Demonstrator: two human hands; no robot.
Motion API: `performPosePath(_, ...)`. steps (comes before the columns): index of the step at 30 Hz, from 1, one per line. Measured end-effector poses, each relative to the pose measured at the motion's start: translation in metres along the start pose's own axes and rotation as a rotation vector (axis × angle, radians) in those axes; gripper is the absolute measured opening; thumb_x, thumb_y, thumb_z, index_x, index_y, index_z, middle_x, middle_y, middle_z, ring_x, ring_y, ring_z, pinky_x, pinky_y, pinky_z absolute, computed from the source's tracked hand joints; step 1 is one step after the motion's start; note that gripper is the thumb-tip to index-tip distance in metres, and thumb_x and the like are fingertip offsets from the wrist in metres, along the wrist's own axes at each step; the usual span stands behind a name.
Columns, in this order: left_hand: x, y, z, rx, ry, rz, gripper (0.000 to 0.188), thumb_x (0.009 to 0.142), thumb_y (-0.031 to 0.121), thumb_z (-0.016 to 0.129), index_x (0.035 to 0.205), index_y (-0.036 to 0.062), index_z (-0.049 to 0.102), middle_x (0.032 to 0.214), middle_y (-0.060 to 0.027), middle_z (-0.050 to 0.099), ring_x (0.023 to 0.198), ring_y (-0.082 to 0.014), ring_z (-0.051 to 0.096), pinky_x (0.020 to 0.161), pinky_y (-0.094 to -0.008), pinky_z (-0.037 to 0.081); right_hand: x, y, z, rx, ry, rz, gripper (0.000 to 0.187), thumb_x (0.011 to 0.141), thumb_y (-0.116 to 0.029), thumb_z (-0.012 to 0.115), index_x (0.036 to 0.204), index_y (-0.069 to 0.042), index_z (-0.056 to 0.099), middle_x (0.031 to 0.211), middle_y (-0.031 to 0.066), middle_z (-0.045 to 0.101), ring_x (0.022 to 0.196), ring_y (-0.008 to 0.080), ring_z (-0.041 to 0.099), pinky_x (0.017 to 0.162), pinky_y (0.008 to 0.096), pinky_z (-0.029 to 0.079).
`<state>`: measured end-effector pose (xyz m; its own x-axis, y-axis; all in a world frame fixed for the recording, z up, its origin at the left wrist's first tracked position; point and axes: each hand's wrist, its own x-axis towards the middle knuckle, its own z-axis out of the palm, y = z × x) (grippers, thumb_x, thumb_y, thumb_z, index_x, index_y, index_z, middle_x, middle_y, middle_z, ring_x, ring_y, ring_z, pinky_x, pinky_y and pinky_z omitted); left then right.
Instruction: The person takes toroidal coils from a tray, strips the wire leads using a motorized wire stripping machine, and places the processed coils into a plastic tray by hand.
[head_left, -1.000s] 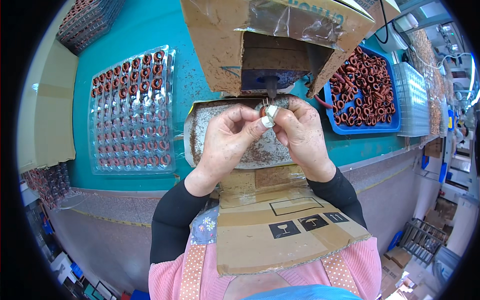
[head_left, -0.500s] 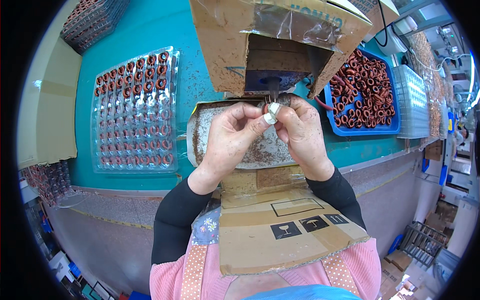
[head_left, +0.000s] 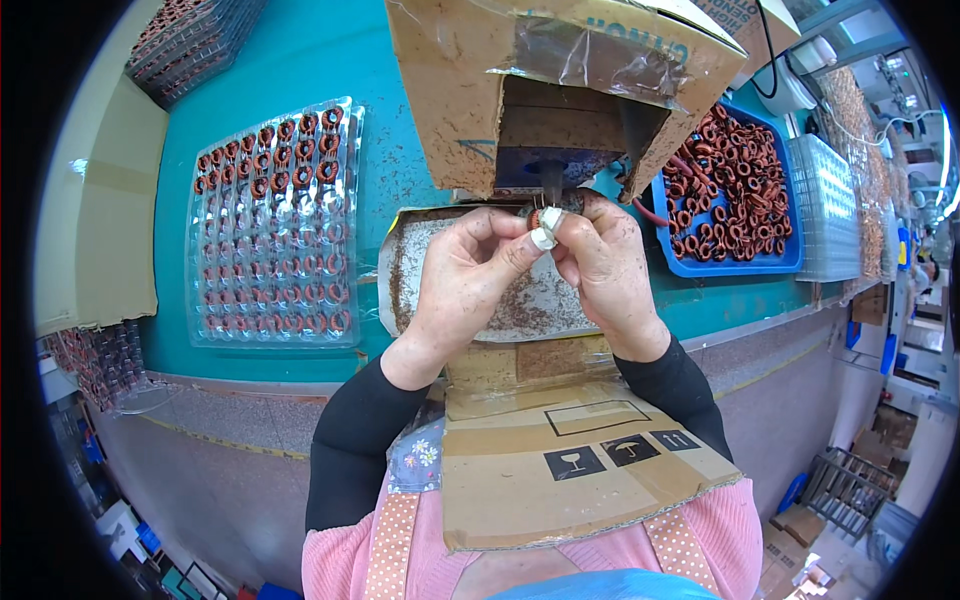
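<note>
Coil (head_left: 534, 219) is pinched between left hand (head_left: 455, 280) and right hand (head_left: 608, 262), both closed; leads (head_left: 535, 202) apparently being stripped at spindle (head_left: 552, 182); next, steady turning needed.

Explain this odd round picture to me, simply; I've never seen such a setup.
No robot here: these are a person's bare hands, seen from above by a fisheye camera worn on the head, so straight edges look bent. The left hand and right hand hold a small copper-coloured ring close to a grey tip under a cardboard box. On the green table, to the left, lies a clear tray with dark-red rings in its far rows; to the right, a blue tray holds a loose heap.
</note>
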<state>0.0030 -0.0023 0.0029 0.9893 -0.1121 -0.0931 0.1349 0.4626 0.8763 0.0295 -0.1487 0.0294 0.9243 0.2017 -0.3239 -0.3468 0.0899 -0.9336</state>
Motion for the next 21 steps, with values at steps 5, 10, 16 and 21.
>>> performPosePath(5, -0.005, -0.001, -0.002, 0.042, -0.024, 0.004, 0.01, 0.086, 0.007, 0.066, 0.092, -0.0003, 0.063, 0.087, -0.0016, 0.062, 0.079, -0.0051, 0.054, 0.071, -0.0204, 0.044, -0.004, 0.001, 0.0, 0.033, -0.011, 0.001, 0.019, 0.085, -0.018, 0.059, 0.086, 0.001, 0.062, 0.062, -0.0007, 0.053, 0.05, 0.0034, 0.044, 0.044, 0.0199, 0.034)
performPosePath(10, -0.015, -0.007, 0.001, 0.026, -0.014, -0.078, 0.012, 0.085, 0.008, 0.068, 0.093, 0.0012, 0.062, 0.087, -0.0002, 0.061, 0.078, -0.0048, 0.053, 0.071, -0.0198, 0.044, -0.017, 0.001, -0.009, -0.09, -0.022, 0.017, 0.017, 0.087, -0.017, 0.059, 0.089, -0.001, 0.063, 0.065, -0.0022, 0.053, 0.051, 0.0024, 0.043, 0.045, 0.0187, 0.033)
performPosePath(16, -0.017, -0.01, 0.001, 0.116, -0.029, -0.147, 0.013, 0.083, 0.004, 0.068, 0.094, 0.0002, 0.061, 0.088, -0.0009, 0.059, 0.078, -0.0056, 0.054, 0.067, -0.0192, 0.045, -0.029, 0.003, -0.028, -0.231, -0.111, -0.021, 0.02, 0.091, -0.019, 0.058, 0.096, -0.001, 0.064, 0.068, -0.0032, 0.053, 0.055, 0.0029, 0.045, 0.048, 0.0189, 0.037)
performPosePath(21, -0.023, 0.016, -0.03, 0.531, 0.003, 0.154, 0.014, 0.08, 0.001, 0.068, 0.09, -0.0008, 0.06, 0.09, -0.0031, 0.054, 0.079, -0.0097, 0.057, 0.067, -0.0217, 0.049, -0.029, -0.001, -0.098, -0.275, 0.214, -0.182, 0.022, 0.091, -0.013, 0.057, 0.109, -0.002, 0.064, 0.077, 0.0011, 0.062, 0.061, 0.0042, 0.054, 0.054, 0.0187, 0.045)
